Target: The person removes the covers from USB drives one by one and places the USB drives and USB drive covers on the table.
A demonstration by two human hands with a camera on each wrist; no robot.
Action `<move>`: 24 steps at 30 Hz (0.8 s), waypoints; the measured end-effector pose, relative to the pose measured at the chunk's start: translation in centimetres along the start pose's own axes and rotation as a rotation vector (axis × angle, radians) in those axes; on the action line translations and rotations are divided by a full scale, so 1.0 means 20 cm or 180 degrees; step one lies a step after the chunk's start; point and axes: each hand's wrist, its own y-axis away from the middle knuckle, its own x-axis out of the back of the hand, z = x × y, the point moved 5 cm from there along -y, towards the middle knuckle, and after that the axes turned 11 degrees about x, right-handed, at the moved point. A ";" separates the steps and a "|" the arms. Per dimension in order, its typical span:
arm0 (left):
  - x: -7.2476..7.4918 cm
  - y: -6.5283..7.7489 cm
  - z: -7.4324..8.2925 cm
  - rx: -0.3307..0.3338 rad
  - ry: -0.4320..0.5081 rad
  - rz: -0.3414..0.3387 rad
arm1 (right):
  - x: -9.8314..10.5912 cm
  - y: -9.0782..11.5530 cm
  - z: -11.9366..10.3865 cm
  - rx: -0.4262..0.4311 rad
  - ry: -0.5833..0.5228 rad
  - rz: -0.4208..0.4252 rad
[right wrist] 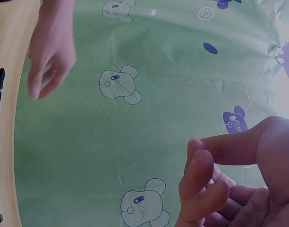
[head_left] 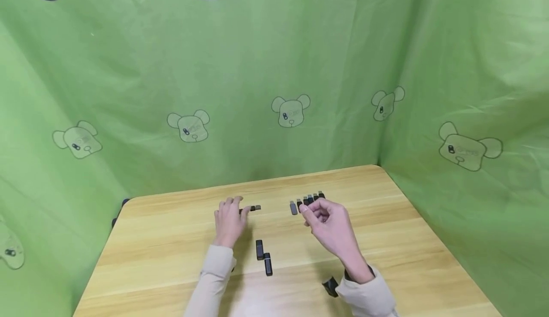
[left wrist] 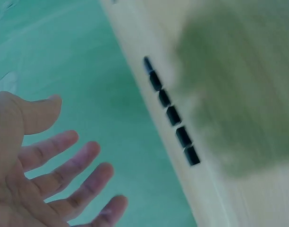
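Observation:
My left hand (head_left: 229, 221) is over the left part of the table, its thumb near a short row of dark USB sticks (head_left: 253, 208), part of which it hides. In the left wrist view its fingers are spread, with nothing between them, and several black sticks (left wrist: 173, 115) lie end to end. My right hand (head_left: 332, 226) hovers by a second row, its thumb and curled forefinger (right wrist: 203, 165) brought together with nothing visible between them. That row has a grey USB stick (head_left: 293, 208) at its left end and black ones (head_left: 310, 199) beside it, metal plugs facing away.
Two black USB sticks (head_left: 268, 264) lie mid-table, between the forearms. Close to the right cuff is a black curved piece (head_left: 330, 286). A green curtain (head_left: 240, 69) with bear prints hangs behind the wooden table (head_left: 171, 240) and along both sides.

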 end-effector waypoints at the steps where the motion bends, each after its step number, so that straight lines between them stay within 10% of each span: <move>1: 0.03 0.02 -0.01 0.0022 0.0062 0.0025 | 0.00 0.00 0.00 -0.0021 -0.0014 -0.0004; 24: 0.33 0.38 -0.09 0.0374 0.1140 0.0664 | -0.02 0.05 0.05 -0.0063 0.0196 0.0116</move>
